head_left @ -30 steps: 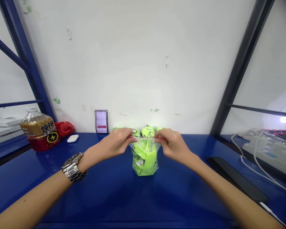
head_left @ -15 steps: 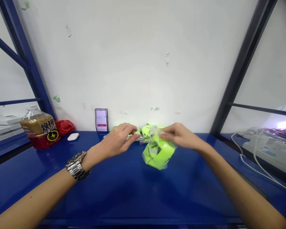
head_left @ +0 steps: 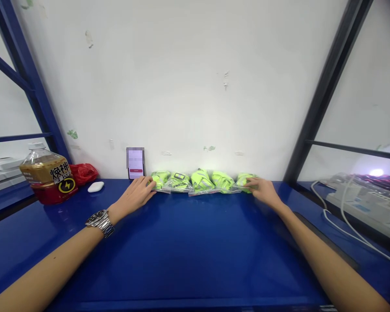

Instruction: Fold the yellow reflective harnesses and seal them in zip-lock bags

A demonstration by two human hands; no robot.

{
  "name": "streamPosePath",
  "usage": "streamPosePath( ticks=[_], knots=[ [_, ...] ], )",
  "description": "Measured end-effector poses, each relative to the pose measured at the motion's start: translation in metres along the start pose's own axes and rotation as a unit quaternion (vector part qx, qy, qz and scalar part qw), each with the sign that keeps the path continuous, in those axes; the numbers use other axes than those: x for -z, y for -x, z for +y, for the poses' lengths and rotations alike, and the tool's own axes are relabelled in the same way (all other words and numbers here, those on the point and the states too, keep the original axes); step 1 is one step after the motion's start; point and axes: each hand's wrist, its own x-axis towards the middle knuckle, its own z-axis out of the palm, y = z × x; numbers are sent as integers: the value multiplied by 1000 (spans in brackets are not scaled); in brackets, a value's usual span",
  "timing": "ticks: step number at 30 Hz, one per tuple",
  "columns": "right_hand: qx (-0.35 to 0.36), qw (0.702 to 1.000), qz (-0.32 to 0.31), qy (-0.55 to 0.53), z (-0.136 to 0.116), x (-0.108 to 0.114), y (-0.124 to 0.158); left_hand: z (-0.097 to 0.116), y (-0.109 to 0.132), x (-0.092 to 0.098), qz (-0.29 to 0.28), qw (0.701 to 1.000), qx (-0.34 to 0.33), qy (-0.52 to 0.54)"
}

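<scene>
Several clear plastic bags, each holding folded neon yellow-green fabric with pale reflective strips, lie in a row along the wall. At the row's left end, my left hand (head_left: 138,190) rests against the leftmost bag (head_left: 160,179), thumb and fingers apart. My right hand (head_left: 263,192) has its thumb and fingers on the rightmost bag (head_left: 245,178), gripping its right side. Between them lie a bag with a dark-edged patch (head_left: 181,181), a middle bag (head_left: 201,180) and another bag (head_left: 222,180). Both hands partly cover the end bags.
A phone (head_left: 136,164) leans on the wall behind my left hand. Farther left are a white earbud case (head_left: 95,186), a red plastic bag (head_left: 82,173) and a large drink bottle (head_left: 48,173). Power strips (head_left: 367,203) and white cables lie right, past the dark frame post (head_left: 318,95).
My right hand has carried a neon bag right and back, onto the row's right end. My left hand has moved left to the other end. The whole row now shows.
</scene>
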Motion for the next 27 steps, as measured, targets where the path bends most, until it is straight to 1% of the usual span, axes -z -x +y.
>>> streamPosePath(
  ticks=[3,6,8,11,13,14,15,16,18,19,20,21,22,23,24,25,26,27],
  knots=[
    [3,996,0,-90,12,-6,2,5,-3,-1,2,999,2,-46],
    [-8,985,27,-168,21,-9,5,7,-5,-5,-1,999,20,-40],
    [-22,985,46,-166,24,-11,6,8,-4,-9,-18,999,35,-19],
    [-24,989,39,-137,23,-15,5,8,-2,-10,-33,997,62,-7],
    [-21,991,32,-124,18,-15,3,6,-2,-6,-33,994,108,1],
    [-15,992,39,-115,14,-14,2,4,-2,-3,-22,988,152,13],
    [-6,993,56,-105,7,-13,1,2,-4,2,4,977,210,34],
    [10,992,83,-92,-2,-11,1,-1,-6,7,45,959,273,58],
    [51,983,155,-78,-27,-7,1,-3,-11,21,145,907,381,104],
    [70,977,185,-82,-44,-5,1,-2,-13,29,177,892,400,111],
    [84,972,198,-95,-64,-4,2,2,-16,37,194,888,401,116],
    [95,971,185,-121,-85,-4,4,9,-19,44,203,890,390,122],
    [106,969,157,-161,-108,-5,7,18,-22,51,212,893,374,133],
    [113,965,112,-210,-130,-8,11,30,-24,57,234,894,345,165],
    [117,958,59,-254,-151,-11,16,44,-27,61,243,897,312,199],
    [121,950,-4,-286,-170,-16,22,59,-29,64,245,898,282,233],
    [127,943,-58,-301,-185,-21,27,73,-30,65,234,899,250,273],
    [126,940,-82,-307,-197,-27,33,87,-30,65,226,898,220,307]
  ],
)
